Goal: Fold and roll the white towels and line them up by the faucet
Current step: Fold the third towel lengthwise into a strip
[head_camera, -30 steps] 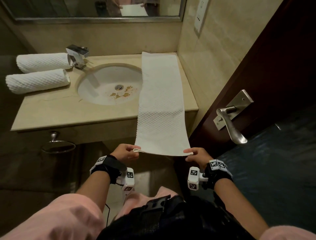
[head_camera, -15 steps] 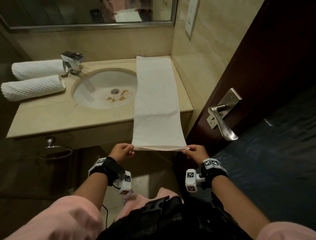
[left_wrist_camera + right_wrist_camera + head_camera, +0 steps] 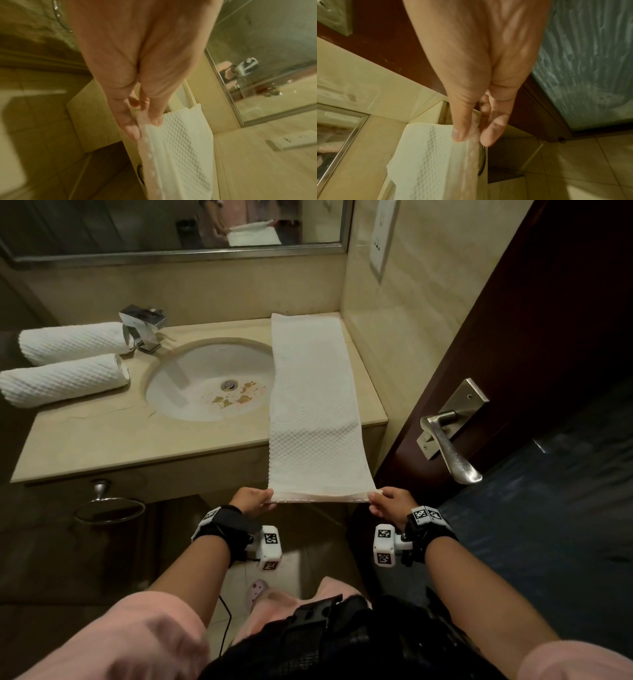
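Note:
A long white towel (image 3: pixel 313 405), folded into a narrow strip, lies along the right side of the counter (image 3: pixel 102 436) and hangs past its front edge. My left hand (image 3: pixel 255 499) pinches the strip's near left corner and my right hand (image 3: pixel 387 501) pinches the near right corner, holding that end level in the air. In the left wrist view thumb and fingers of the left hand (image 3: pixel 140 121) clamp the towel (image 3: pixel 180 148) edge. In the right wrist view the right hand (image 3: pixel 471 135) pinches the towel (image 3: pixel 433 155) likewise. Two rolled white towels (image 3: pixel 68 364) lie left of the faucet (image 3: pixel 144 332).
The round sink basin (image 3: pixel 209 381) with brown stains sits between the rolled towels and the strip. A dark wooden door with a metal lever handle (image 3: pixel 448 443) stands close on the right. A towel ring (image 3: pixel 109 508) hangs under the counter. A mirror (image 3: pixel 171 224) runs above.
The towel's near end has been drawn slightly up and towards me, so the strip looks flatter and tauter. Both hands keep their pinch on the corners.

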